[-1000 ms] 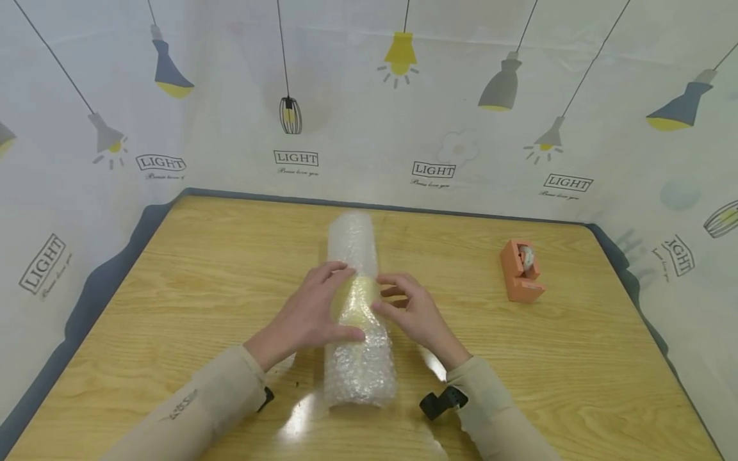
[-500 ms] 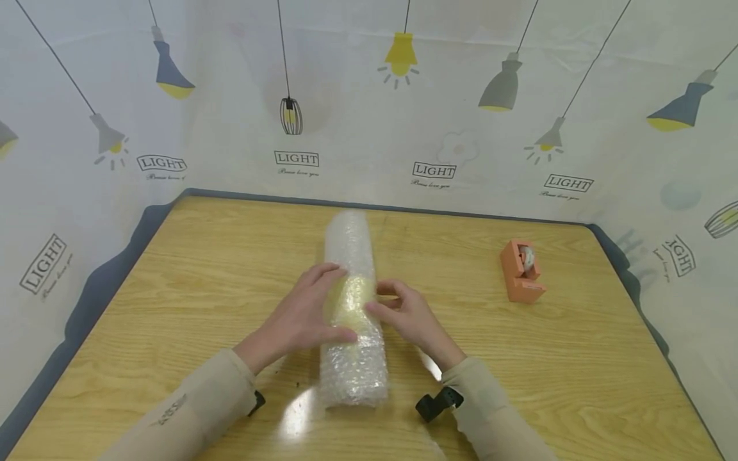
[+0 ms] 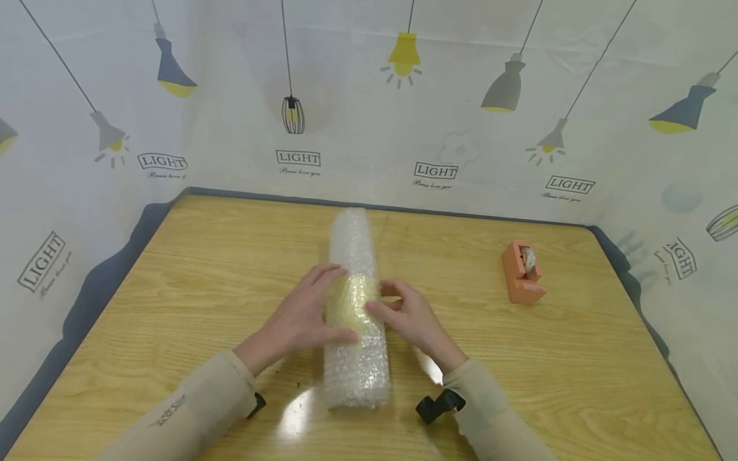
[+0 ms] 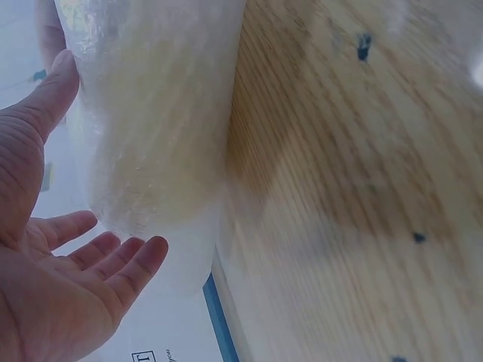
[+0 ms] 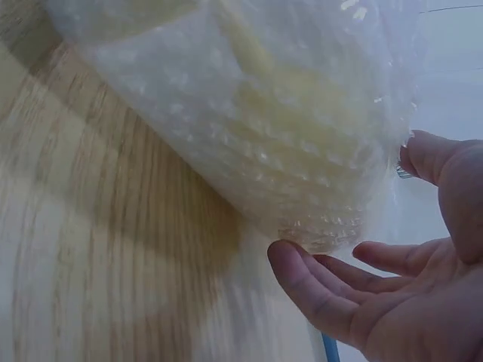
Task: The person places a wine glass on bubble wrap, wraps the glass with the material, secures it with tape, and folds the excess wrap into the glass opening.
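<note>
A long roll of bubble wrap [image 3: 354, 371] lies on the table, pointing away from me, with something yellow showing through its middle. What the yellow thing is stays hidden under the layers. My left hand [image 3: 296, 320] is at the roll's left side, its fingers spread and the thumb reaching over the top. On the other side my right hand [image 3: 412, 317] has its thumb on the wrap and loosely bent fingers along the flank. Both wrist views show relaxed fingertips right at the bubble wrap [image 4: 158, 136], with neither hand closed around it.
An orange tape dispenser [image 3: 521, 272] with a roll of clear tape stands to the right on the wooden table [image 3: 576, 358]. Behind the table's far edge hangs a white backdrop [image 3: 357, 64] printed with lamps.
The bubble wrap roll shifted left, then slightly back right, turning a little. Both hands moved slightly left with it and stay on its sides. The tape dispenser stayed put.
</note>
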Demonstrator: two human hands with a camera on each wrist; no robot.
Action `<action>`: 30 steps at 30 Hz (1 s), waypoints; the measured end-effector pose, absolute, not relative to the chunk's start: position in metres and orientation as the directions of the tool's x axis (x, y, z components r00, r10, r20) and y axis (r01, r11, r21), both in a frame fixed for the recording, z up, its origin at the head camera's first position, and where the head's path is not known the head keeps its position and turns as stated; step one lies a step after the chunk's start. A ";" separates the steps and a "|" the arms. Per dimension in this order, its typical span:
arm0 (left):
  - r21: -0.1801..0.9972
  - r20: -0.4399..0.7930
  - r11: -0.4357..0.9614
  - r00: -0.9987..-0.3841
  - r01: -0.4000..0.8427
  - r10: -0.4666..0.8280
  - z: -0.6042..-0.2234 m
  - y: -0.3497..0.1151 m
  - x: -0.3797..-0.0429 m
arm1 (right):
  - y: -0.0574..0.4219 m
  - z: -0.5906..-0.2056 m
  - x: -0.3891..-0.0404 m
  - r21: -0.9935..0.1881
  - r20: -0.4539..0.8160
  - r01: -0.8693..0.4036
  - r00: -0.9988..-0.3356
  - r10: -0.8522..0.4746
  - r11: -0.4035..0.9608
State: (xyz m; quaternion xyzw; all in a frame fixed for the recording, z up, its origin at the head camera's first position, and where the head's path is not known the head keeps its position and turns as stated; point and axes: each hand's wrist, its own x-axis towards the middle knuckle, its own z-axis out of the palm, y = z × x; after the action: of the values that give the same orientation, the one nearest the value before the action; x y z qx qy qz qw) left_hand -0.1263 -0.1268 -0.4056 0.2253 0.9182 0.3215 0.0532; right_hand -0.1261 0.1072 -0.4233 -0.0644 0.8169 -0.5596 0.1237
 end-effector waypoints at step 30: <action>0.645 -0.009 0.668 -0.870 0.372 0.493 -0.403 -0.111 -0.130 | 0.105 -0.400 -0.118 -0.742 -0.014 -0.071 -0.992 -0.121 0.666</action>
State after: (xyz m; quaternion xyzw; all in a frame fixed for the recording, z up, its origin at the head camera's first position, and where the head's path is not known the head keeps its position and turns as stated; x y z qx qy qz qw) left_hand -0.1297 -0.1107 -0.4026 0.2379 0.9086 0.3310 0.0916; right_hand -0.1177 0.1049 -0.4000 -0.0527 0.9123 -0.4050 0.0312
